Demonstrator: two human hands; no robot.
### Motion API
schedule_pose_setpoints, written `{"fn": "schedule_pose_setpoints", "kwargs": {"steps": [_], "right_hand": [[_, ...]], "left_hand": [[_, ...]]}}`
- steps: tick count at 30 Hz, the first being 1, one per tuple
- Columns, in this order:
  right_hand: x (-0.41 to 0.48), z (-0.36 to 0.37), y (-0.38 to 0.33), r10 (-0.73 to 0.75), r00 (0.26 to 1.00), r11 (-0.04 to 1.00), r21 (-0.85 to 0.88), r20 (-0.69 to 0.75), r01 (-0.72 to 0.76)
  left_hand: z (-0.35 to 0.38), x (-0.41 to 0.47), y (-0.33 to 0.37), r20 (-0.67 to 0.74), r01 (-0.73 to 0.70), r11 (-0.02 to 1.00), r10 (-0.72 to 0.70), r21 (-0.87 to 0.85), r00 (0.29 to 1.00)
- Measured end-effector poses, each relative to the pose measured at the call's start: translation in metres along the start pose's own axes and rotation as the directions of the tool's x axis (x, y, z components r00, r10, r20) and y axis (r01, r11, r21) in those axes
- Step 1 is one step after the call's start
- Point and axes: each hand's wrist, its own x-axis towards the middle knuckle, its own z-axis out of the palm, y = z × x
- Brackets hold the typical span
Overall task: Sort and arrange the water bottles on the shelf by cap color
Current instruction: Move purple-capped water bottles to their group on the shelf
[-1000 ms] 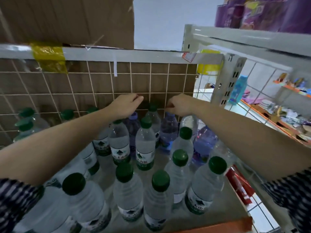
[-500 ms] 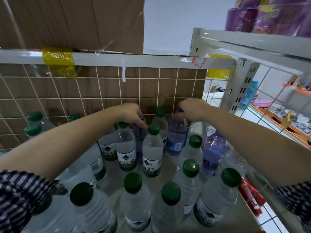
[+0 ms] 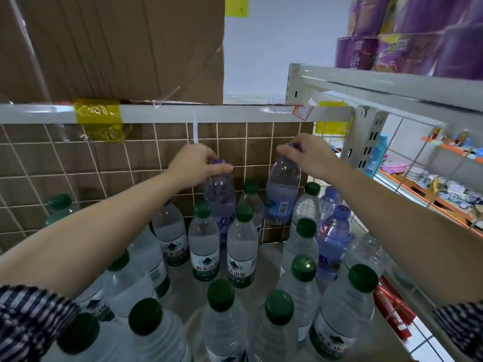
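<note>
My left hand [image 3: 194,165] grips the cap end of a purple-capped bottle [image 3: 220,199] and holds it above the back row. My right hand [image 3: 307,155] grips the top of a second purple-tinted bottle [image 3: 282,197], lifted and tilted slightly. Several green-capped clear bottles [image 3: 241,246] stand on the shelf floor [image 3: 188,291] below and in front. Two more purple-capped bottles [image 3: 335,236] stand at the right, near the wire side.
A wire grid back panel [image 3: 78,173] closes the rear, with a white shelf rail [image 3: 183,112] and a cardboard box [image 3: 112,48] above. A wire side panel [image 3: 407,273] bounds the right. Purple packages [image 3: 418,35] sit on the neighbouring upper shelf.
Both hands went from reaching onto the caps of the back-row purple bottles to lifting them. Each bottle now hangs clear above the green-capped ones.
</note>
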Motion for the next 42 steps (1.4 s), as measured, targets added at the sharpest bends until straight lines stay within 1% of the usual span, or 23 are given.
{"fn": "schedule_pose_setpoints", "kwargs": {"steps": [3,5,7,8,10,12,14,16,19,22,26,30,33,36,39,40,42], "right_hand": [[0.002,-0.012,-0.018,0.08,0.987,0.971,0.235,-0.142,-0.045],[0.003,-0.021,-0.03,0.128,0.974,0.92,0.389,-0.189,-0.046],[0.004,-0.031,-0.04,0.16,0.964,0.829,0.559,-0.214,-0.013],[0.004,-0.037,-0.045,0.169,0.958,0.79,0.613,-0.233,0.01],[0.001,-0.049,-0.055,0.162,0.944,0.728,0.681,-0.286,0.081],[-0.003,-0.06,-0.064,0.144,0.931,0.653,0.74,-0.334,0.164],[-0.008,-0.074,-0.071,0.137,0.921,0.607,0.766,-0.364,0.212],[-0.017,-0.092,-0.076,0.105,0.917,0.581,0.772,-0.385,0.258],[-0.035,-0.117,-0.082,0.038,0.918,0.517,0.794,-0.395,0.32],[-0.058,-0.133,-0.09,-0.022,0.931,0.491,0.808,-0.363,0.327],[-0.096,-0.138,-0.101,-0.066,0.955,0.477,0.831,-0.29,0.286],[-0.137,-0.137,-0.11,-0.128,0.953,0.48,0.823,-0.275,0.303],[-0.162,-0.14,-0.116,-0.182,0.946,0.46,0.827,-0.268,0.323],[-0.186,-0.142,-0.126,-0.236,0.939,0.382,0.864,-0.251,0.327],[-0.211,-0.13,-0.141,-0.297,0.937,0.288,0.917,-0.186,0.274],[-0.22,-0.121,-0.146,-0.321,0.932,0.267,0.928,-0.168,0.259],[-0.237,-0.096,-0.156,-0.368,0.922,0.254,0.941,-0.12,0.224]], "left_hand": [[-0.019,0.0,0.015,-0.18,0.064,0.958,-0.118,-0.281,0.976],[-0.03,-0.001,0.031,-0.263,0.046,0.893,-0.181,-0.447,0.948],[-0.041,-0.002,0.048,-0.333,-0.01,0.854,-0.192,-0.52,0.923],[-0.045,-0.002,0.057,-0.358,-0.036,0.843,-0.188,-0.536,0.914],[-0.054,-0.003,0.076,-0.392,-0.082,0.805,-0.195,-0.587,0.899],[-0.062,-0.006,0.096,-0.413,-0.13,0.736,-0.218,-0.665,0.884],[-0.073,-0.012,0.115,-0.422,-0.176,0.675,-0.218,-0.717,0.88],[-0.083,-0.022,0.135,-0.448,-0.222,0.667,-0.188,-0.712,0.874],[-0.095,-0.043,0.166,-0.526,-0.314,0.651,-0.156,-0.691,0.836],[-0.1,-0.068,0.192,-0.589,-0.363,0.693,-0.109,-0.623,0.801],[-0.096,-0.107,0.214,-0.618,-0.309,0.813,-0.077,-0.493,0.783],[-0.088,-0.144,0.229,-0.652,-0.25,0.876,-0.091,-0.411,0.753],[-0.09,-0.172,0.236,-0.674,-0.217,0.896,-0.115,-0.387,0.729],[-0.095,-0.204,0.239,-0.679,-0.199,0.894,-0.146,-0.402,0.719],[-0.093,-0.245,0.238,-0.683,-0.129,0.914,-0.188,-0.385,0.706],[-0.089,-0.261,0.235,-0.688,-0.098,0.925,-0.2,-0.368,0.698],[-0.08,-0.294,0.224,-0.689,-0.043,0.932,-0.235,-0.36,0.686]]}}
